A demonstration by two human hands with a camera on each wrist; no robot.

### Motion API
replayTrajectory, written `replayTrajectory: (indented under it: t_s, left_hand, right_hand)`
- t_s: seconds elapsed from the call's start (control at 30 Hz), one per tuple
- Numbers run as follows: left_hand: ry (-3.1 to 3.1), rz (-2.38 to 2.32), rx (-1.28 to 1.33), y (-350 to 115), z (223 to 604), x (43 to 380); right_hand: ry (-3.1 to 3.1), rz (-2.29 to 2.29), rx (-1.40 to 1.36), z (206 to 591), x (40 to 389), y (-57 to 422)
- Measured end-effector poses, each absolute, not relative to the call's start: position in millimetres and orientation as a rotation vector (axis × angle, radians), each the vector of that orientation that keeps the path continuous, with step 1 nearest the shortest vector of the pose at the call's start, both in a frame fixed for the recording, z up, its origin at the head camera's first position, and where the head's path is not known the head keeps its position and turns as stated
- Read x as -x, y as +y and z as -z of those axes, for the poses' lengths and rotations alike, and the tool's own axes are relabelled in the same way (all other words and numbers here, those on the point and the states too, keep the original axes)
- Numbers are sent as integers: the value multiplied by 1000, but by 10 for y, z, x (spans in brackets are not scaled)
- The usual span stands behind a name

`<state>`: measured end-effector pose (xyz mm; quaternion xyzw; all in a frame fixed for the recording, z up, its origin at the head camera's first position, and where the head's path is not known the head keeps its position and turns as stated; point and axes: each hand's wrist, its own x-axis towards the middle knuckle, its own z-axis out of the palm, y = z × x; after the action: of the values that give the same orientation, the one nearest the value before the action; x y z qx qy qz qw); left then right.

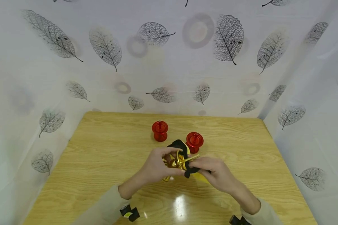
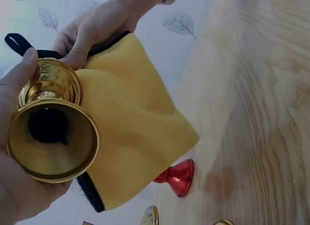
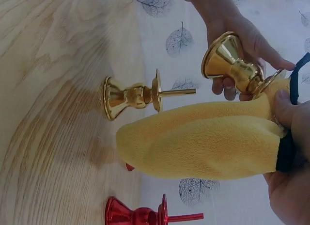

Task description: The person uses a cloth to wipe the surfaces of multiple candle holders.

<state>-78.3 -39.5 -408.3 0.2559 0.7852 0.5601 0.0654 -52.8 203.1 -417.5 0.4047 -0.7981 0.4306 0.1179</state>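
Note:
My left hand [image 1: 156, 165] grips a shiny gold candlestick [image 3: 227, 60] around its body. It is tilted, and the hollow of its flared base faces the left wrist camera. My right hand [image 1: 218, 175] pinches a yellow cloth [image 2: 131, 108] with black edging and a black loop. The cloth lies against the candlestick's dish end, and its free part hangs down in folds. In the head view a gold spike [image 1: 192, 158] points from the dish toward the right fingers. Cloth and fingers partly hide the dish.
Two red candlesticks [image 1: 160, 131] [image 1: 194, 142] stand beyond the hands on the wooden table [image 1: 107, 140]. A second gold candlestick [image 3: 128, 96] stands upright close to the cloth. Leaf-patterned sheeting [image 1: 163, 72] encloses the table's back and sides.

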Motion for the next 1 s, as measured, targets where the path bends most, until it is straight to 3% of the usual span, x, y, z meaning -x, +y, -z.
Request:
replayTrajectory:
  t_s: [0.13,0.33,0.43,0.8,1.0]
  left_hand:
    - [2444,-1659,-874,-360,4124,789]
    - [2817,-1465,-1328,-283,4241,832]
    - [2926,-1402,-1421,-265,4244,846]
    - [2368,-1682,-832,-355,4138,801]
    - [2343,-1656,-812,-364,4089,790]
  right_hand:
    - [-2387,-1419,-1134,4154,497,2014]
    - [-2455,-1710,-944,4072,445,1949]
    - [-2463,-1734,-877,4043,432,1940]
    - [-2195,-1286,-1295,4185,528,2033]
    - [-2132,-1214,-1312,4235,560,2038]
